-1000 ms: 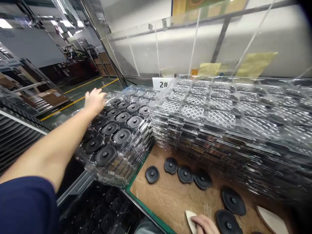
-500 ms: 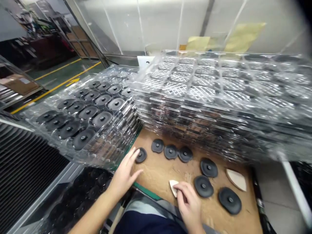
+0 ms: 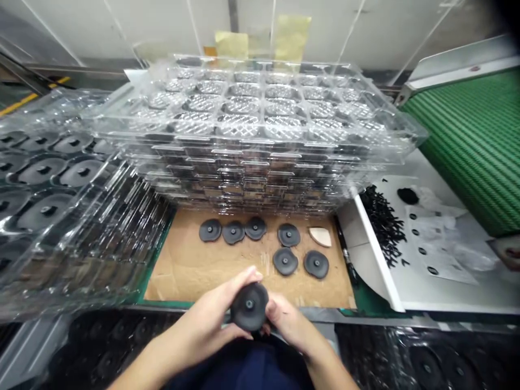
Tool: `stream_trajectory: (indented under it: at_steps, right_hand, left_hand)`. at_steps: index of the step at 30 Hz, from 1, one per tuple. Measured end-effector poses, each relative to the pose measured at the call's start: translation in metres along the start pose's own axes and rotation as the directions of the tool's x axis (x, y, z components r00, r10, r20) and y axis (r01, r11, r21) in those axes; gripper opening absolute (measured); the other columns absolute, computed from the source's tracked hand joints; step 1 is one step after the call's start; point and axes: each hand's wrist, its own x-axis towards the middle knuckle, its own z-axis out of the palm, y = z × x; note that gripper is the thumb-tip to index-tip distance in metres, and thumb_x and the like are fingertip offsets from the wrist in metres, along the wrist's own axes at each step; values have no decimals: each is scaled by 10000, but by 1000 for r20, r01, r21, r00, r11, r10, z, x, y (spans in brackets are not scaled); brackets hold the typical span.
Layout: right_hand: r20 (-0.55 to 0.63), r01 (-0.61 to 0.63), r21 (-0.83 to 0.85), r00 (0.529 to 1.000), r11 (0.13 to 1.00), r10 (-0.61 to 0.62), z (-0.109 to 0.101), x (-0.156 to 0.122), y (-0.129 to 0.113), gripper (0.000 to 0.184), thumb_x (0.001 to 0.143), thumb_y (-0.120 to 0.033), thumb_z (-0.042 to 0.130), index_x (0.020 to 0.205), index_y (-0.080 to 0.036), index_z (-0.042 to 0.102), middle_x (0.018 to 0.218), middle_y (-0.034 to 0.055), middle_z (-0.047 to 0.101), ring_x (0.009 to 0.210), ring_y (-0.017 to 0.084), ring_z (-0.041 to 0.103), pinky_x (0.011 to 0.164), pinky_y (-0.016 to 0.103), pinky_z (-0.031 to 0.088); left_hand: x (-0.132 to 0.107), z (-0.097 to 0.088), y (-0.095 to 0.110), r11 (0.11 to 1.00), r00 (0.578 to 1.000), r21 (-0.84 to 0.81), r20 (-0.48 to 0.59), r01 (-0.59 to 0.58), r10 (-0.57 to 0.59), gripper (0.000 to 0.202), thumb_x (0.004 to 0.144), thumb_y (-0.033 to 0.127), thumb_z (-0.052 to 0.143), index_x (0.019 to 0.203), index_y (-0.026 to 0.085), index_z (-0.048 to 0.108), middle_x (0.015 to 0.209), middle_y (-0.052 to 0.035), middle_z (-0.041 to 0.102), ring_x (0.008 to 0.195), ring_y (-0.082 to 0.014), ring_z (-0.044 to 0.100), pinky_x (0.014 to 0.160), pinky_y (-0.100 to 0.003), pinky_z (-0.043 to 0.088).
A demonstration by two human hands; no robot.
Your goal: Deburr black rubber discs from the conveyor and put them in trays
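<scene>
Both my hands meet at the near edge of the bench around one black round disc with a small centre hub. My left hand wraps its fingers round the disc's left side and top. My right hand closes on its right side from below. Several more black discs lie loose on the brown cardboard mat just beyond, with a small white wedge-shaped piece at their right end.
A tall stack of clear plastic blister trays stands behind the mat. A second tray stack holding black discs is at the left. A white tray with small black parts and a green conveyor belt lie to the right.
My left hand came back from the left tray stack, picked a disc off the mat, and both hands now hold it near my body. The view swung right.
</scene>
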Motion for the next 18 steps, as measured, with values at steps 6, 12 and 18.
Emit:
stream_trajectory:
  at_steps: [6,12,18]
  right_hand:
    - [-162,-144,305,966,941,201,8,-12,-17,539,892,-613,416,772,-150,665,565,18,595,463,111,524,434,213,418]
    - [-275,-86,481,930,872,244,43,0,-24,584,843,-674,417,1030,-184,674,862,88,707,728,208,666,576,303,547]
    - [-173,-137,360,962,923,211,73,6,-27,645,901,-661,287,1097,-179,668,906,98,708,818,216,675,714,337,566]
  left_hand:
    - [14,12,13,994,995,-79,-80,-73,67,763,712,177,731,1380,357,410,1361,-46,568,1233,-260,541,1047,-375,429]
    - [-7,48,-5,948,889,-314,-448,-58,-94,736,668,66,745,1289,390,520,1384,-19,547,1313,-265,452,1100,-384,368]
    - [-17,49,-9,793,817,-606,-487,-61,-309,596,678,93,746,1189,359,593,1428,-45,495,1280,-285,488,1000,-382,474]
